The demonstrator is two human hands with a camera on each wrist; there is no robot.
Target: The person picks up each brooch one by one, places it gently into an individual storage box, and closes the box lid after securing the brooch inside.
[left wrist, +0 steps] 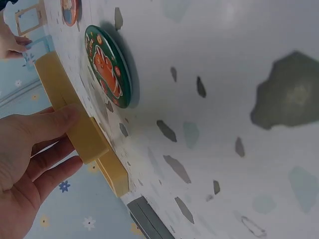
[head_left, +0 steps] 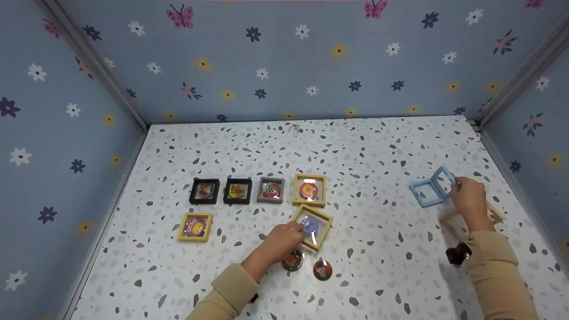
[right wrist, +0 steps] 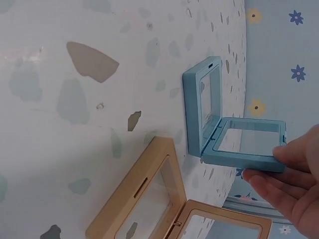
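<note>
My left hand pinches the edge of a yellow square display frame with a purple badge behind its clear film. In the left wrist view, thumb and fingers grip this yellow frame from either side. Close to that hand lie a green-rimmed round badge and a red-and-dark badge. At the right, my right hand pinches the raised half of a hinged light-blue display frame; its other half lies on the table. Beneath that forearm is an opened tan frame, partly hidden.
Behind the left hand stands a row of frames holding badges: two black, a grey and a yellow. Another yellow frame sits at front left. Flowered blue panels enclose the speckled table at the back and sides.
</note>
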